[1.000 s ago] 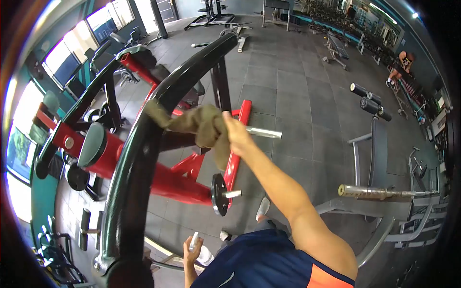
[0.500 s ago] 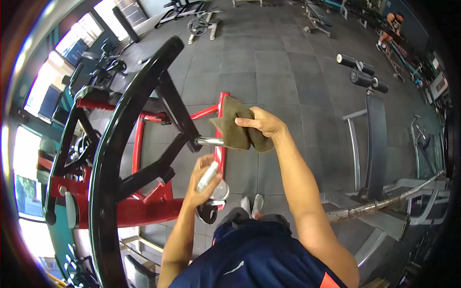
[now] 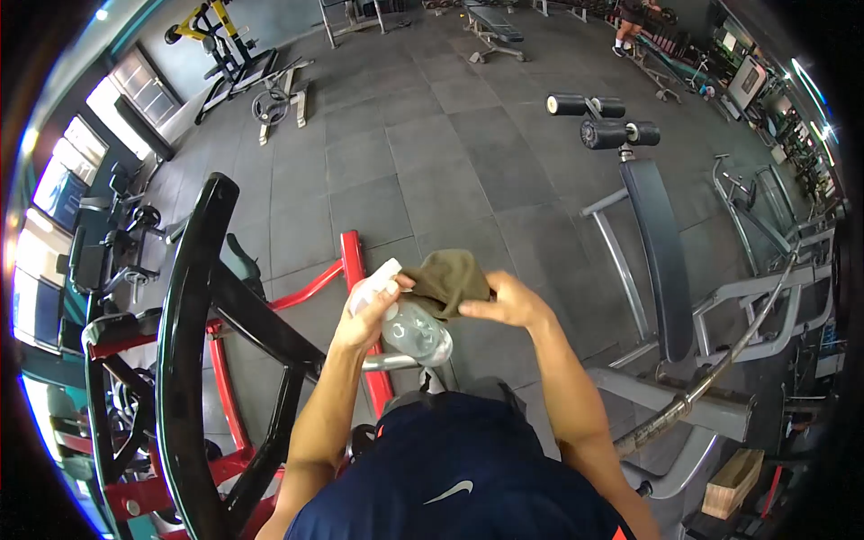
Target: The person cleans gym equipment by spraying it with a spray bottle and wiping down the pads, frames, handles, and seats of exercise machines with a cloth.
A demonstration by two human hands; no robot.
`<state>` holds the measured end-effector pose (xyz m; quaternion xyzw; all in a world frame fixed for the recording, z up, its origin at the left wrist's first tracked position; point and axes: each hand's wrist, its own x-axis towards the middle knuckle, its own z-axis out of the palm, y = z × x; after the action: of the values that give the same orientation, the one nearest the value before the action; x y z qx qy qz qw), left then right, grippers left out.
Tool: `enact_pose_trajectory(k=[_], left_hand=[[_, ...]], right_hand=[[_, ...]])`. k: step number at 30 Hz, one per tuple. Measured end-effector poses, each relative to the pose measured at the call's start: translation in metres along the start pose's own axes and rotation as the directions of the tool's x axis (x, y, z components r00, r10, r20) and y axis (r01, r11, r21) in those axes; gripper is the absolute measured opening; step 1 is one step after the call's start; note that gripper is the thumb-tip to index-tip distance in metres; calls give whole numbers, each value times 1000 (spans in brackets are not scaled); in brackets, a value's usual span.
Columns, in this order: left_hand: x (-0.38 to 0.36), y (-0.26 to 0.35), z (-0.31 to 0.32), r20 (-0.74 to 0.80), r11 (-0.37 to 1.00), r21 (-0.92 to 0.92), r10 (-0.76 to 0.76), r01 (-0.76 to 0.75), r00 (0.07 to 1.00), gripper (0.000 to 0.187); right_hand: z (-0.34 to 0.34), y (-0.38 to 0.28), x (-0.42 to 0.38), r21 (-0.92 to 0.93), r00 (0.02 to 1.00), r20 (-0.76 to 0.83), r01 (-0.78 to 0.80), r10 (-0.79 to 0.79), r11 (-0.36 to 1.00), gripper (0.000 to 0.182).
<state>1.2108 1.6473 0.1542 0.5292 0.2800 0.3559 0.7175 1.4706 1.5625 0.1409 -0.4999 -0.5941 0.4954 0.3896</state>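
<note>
My left hand (image 3: pixel 364 315) is closed around the neck of a clear spray bottle (image 3: pixel 416 336) with a white spray head (image 3: pixel 385 272). The bottle's body hangs toward my torso. An olive-green cloth (image 3: pixel 447 281) is pinched in my right hand (image 3: pixel 515 301), thumb in front and the other fingers partly hidden behind. The cloth droops in folds right beside the spray head, its left end at my left fingertips. Below the bottle, a bare metal peg (image 3: pixel 387 363) sticks out from the black machine frame (image 3: pixel 184 333).
Red frame bars (image 3: pixel 353 270) of the machine stand at the left, close to my left arm. At the right are a padded bench (image 3: pixel 661 261) with foam rollers and a long bar (image 3: pixel 711 382). A person (image 3: pixel 627 27) is at the far right back.
My view has shifted to the right. My right hand has brought the cloth from the metal peg over to the spray bottle, and the two hands are now close together.
</note>
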Motion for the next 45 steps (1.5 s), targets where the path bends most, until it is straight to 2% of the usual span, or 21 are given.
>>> enact_pose_trajectory(k=[4,7,10,12,13,16,18,19,23,27,28,29,30,31,32,34,36,38,40,42,45], left_hand=[[44,29,-18,370,853,402,181,-332,911,22],[70,47,-18,483,855,439,35,-277,875,21],[107,47,-21,618,864,422,-52,-276,785,22],[135,61,-13,656,889,407,-125,-209,744,23],[147,68,-10,633,841,523,-277,-136,723,23],[176,88,0,550,787,603,-292,-130,782,26],[187,95,-3,426,655,747,-341,-113,838,27],[194,97,-6,366,579,808,-341,-113,866,27],[214,69,-29,10,329,937,-356,116,935,28],[252,29,-43,-468,479,778,10,407,884,31],[265,24,-37,-616,581,677,111,452,779,33],[276,10,-43,-650,686,596,108,417,752,32],[288,-3,-44,-673,797,493,95,349,734,30],[301,-17,-47,-607,867,483,232,121,760,30],[315,-28,-53,-620,887,390,52,250,783,29],[333,3,-56,-337,973,222,132,-57,932,29],[353,19,-66,-273,984,179,47,3,961,39],[367,39,-92,-274,904,411,248,-120,929,41],[369,51,-138,-246,848,481,375,-223,894,39],[370,54,-186,-246,728,593,570,-343,784,35],[362,66,-235,-457,763,646,367,19,810,32]], right_hand=[[-35,10,9,-521,938,272,-44,215,852,45],[-60,22,60,-319,988,-130,-125,87,940,54],[-75,2,140,-81,919,193,364,-344,928,75],[-72,-4,185,293,783,494,261,-379,920,81],[-78,0,208,264,644,725,66,-243,962,77],[-104,0,265,196,408,878,170,-250,966,44],[-124,-3,292,-137,347,938,394,-9,909,34],[-137,-6,308,-297,344,931,516,123,803,33],[-171,-5,366,-252,614,789,370,-32,894,33],[-154,37,398,-354,875,483,194,1,915,35],[-148,67,406,-345,842,501,-17,199,939,39],[-140,67,405,-18,773,555,-360,309,933,42],[-132,66,406,265,663,642,-663,385,700,46],[-132,69,423,249,523,745,-794,415,554,44],[-131,76,442,202,369,829,-898,421,390,42],[-116,96,480,392,526,775,-835,350,387,33],[-113,38,514,155,666,543,-678,512,718,26],[-105,-7,557,95,634,490,-721,598,687,22],[-95,31,618,371,767,618,-481,176,794,23],[-84,-2,661,426,821,555,-417,132,803,26],[-57,-59,723,449,780,617,-458,105,767,32]])
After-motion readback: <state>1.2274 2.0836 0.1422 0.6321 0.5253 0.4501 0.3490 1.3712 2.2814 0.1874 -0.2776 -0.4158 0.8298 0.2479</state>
